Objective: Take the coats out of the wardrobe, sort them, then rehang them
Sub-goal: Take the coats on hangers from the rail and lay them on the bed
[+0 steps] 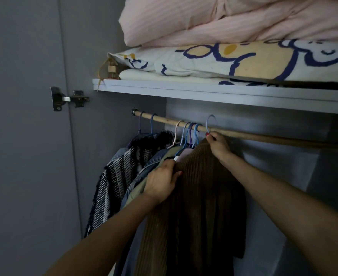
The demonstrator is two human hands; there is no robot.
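A brown ribbed coat (204, 196) hangs in front of me on a pale blue hanger whose hook (211, 121) rises just above the wooden rail (263, 136). My right hand (219, 145) pinches that hanger at its neck, right under the rail. My left hand (161, 181) grips the coat's left shoulder. To the left, several coats hang close together on blue, purple and pink hangers: an olive one (142, 188), a denim one (154, 159) and a black-and-white checked one (112, 182).
A grey shelf (224, 92) runs just above the rail, stacked with a flower-print quilt (243, 60) and pink striped bedding (224, 20). The open wardrobe door with its metal hinge (68, 98) stands at left. The rail's right part carries no hangers.
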